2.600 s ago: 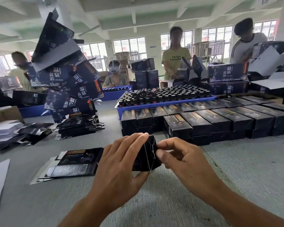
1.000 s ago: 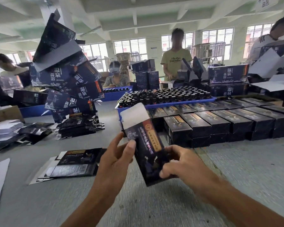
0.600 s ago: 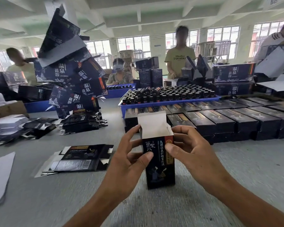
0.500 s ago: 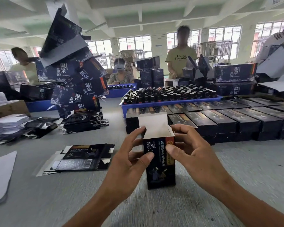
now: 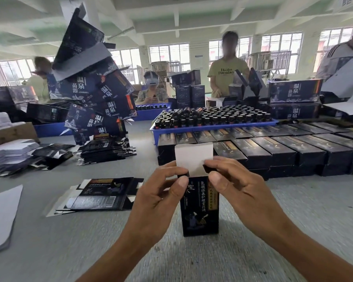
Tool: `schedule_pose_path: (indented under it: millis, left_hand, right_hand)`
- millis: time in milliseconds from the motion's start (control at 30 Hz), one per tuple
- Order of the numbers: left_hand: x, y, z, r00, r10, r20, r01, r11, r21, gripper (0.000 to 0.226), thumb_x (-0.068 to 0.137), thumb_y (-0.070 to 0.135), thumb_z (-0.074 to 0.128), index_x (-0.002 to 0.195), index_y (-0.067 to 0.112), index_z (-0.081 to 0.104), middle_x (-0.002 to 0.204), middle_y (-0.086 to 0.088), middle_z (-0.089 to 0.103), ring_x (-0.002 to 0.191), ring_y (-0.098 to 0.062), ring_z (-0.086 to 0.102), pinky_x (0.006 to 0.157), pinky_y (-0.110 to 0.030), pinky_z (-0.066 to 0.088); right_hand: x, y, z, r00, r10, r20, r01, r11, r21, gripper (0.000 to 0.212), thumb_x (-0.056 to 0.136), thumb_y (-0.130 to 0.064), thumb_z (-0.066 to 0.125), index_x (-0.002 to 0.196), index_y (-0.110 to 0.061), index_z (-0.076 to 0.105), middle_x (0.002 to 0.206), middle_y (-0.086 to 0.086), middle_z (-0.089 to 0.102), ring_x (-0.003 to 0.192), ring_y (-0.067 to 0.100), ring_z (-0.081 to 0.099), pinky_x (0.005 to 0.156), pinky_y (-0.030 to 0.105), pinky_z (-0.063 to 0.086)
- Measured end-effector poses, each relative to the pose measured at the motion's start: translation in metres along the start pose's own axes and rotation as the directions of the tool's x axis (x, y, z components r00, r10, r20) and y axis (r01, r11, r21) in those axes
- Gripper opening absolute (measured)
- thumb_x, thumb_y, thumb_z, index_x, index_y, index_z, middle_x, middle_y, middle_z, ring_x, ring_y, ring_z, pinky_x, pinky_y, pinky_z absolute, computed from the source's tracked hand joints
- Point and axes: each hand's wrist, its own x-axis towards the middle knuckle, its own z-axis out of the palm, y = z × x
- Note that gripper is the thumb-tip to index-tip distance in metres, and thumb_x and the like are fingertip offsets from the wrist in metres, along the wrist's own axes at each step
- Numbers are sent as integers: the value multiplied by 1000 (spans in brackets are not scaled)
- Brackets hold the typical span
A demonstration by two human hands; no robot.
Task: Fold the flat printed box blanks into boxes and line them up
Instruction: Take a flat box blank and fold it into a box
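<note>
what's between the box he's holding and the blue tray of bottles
In the head view, rows of finished dark boxes lie between the upright box and the blue tray.

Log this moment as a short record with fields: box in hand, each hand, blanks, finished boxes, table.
box in hand: dark printed box upright on the table, white top flap up
left hand: left hand pinches the box's top left edge
right hand: right hand pinches the top right edge
blanks: flat blanks left of the hands
finished boxes: closed boxes in rows behind
table: grey surface
</note>
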Motion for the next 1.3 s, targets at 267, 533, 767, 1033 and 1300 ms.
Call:
schedule_pose_path:
  millis: [267,533,767,1033,1300]
  left_hand:
    - [0,5,0,998,61,6,-61,998,30,20,95,35,60,112,26,67,123,9,67,113,-17,67,88,-25,55]
    - [-1,7,0,998,9,63,-9,1000,-6,29,95,39,59,124,35,64,125,9,69,118,-15,65,93,-32,53]
    - [-3,11,4,999,41,3,-40,997,-61,22,96,37,61,115,45,69,131,18,65,118,-3,63,87,-11,50]
    - [-3,9,3,999,13,-49,-16,997,-75,38,90,41,67,124,49,53,126,18,67,109,-7,68,82,-11,51]
    - [-4,8,1,1000,11,-3,-11,1000,1,36,88,52,58,122,45,65,120,9,71,115,-14,65,95,-34,52]
  right_hand:
    - [-1,-5,1,995,10,-99,3,992,129,24,77,-39,74,97,-46,62,116,-23,69,111,0,65,90,17,56]
    - [-2,-11,5,988,-15,-155,37,990,139,24,83,-44,66,106,-41,72,106,-16,74,103,3,69,82,10,51]
    - [-2,-10,4,986,-8,-167,28,993,118,22,81,-37,66,101,-37,74,106,-20,74,103,2,69,84,12,53]
    - [-1,-6,3,990,-12,-141,26,995,95,20,90,-14,69,100,-31,75,110,-17,73,106,6,69,91,20,55]
    - [-1,-5,2,991,-35,-126,39,999,30,20,91,-13,68,101,-29,75,113,-20,72,109,5,67,91,22,56]
